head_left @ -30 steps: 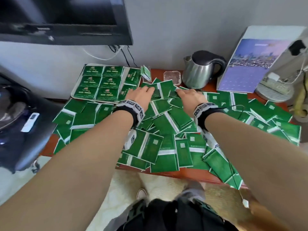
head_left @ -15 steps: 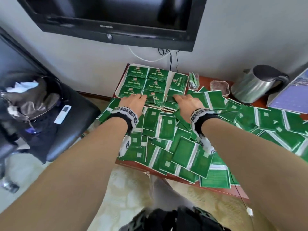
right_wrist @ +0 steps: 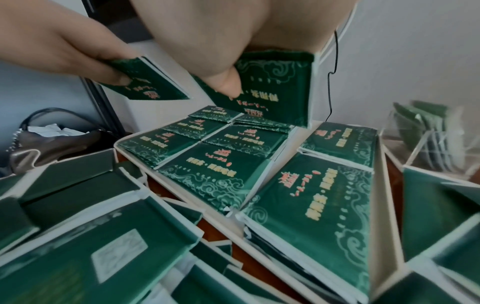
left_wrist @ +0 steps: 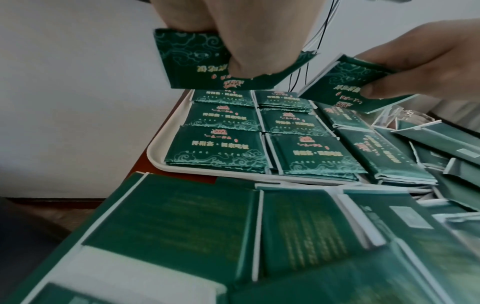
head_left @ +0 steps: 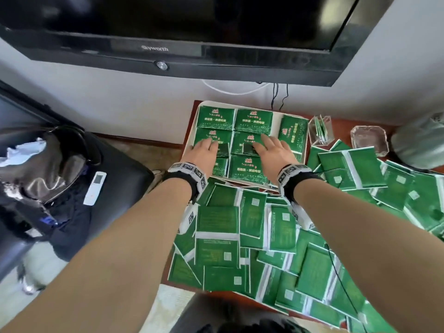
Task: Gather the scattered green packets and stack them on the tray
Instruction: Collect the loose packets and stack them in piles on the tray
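Both hands hover over the tray, each pinching one packet.

Left hand and right hand each grip a flat green foil packet above the white rectangular tray; careless release could skew stacks, and loose packets overhang the bench edge.

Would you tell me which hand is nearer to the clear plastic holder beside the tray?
Right. The right hand is over the tray's middle column, toward the clear holder; the left hand is over the far column.

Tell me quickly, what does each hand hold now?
Left hand: pinches one green packet above the tray.
Right hand: pinches another green packet.
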A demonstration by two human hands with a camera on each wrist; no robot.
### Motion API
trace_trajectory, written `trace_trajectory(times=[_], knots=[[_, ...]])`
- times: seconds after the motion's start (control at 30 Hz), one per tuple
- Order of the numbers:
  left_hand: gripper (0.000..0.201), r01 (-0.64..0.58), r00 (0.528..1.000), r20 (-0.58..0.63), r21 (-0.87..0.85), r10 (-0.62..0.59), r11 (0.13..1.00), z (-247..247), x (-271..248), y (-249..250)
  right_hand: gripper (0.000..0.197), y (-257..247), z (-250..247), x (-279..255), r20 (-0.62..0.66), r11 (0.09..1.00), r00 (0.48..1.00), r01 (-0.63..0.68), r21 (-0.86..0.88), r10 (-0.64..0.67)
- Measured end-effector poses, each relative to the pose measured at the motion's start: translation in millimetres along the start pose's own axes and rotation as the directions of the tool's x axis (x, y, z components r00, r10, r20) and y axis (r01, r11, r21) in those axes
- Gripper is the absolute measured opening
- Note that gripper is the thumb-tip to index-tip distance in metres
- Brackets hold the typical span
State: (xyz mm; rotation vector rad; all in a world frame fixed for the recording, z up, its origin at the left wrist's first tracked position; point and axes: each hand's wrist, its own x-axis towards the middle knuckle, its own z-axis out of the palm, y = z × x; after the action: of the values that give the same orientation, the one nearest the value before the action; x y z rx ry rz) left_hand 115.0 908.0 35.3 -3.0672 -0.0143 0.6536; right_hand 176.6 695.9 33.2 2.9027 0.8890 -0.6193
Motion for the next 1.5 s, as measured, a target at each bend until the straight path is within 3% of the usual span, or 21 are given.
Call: trace_trajectory(times=[0.43,1.07,1.5], knots=[[0.086,-0.099,0.992,0.081,0.009,0.098,0.995,22.7,69.6,-23.0,0.083,-9.5,19.8,62.4,0.074,0.998,0.997,-0.033,0.053,0.029],[0.105,-0.162,0.987,-0.004,-0.041,0.162,0.986,46.9,89.0,-31.7,0.091,-7.6,48.9,77.1,0.010,0.997,0.997,-0.071,0.027,0.071],[0.092,-0.202,0.979,-0.009,-0.088,0.202,0.975,45.9,91.4,-37.9,0.081,-5.5,52.4,74.7,-0.019,0.994,0.995,-0.095,-0.062,0.094]])
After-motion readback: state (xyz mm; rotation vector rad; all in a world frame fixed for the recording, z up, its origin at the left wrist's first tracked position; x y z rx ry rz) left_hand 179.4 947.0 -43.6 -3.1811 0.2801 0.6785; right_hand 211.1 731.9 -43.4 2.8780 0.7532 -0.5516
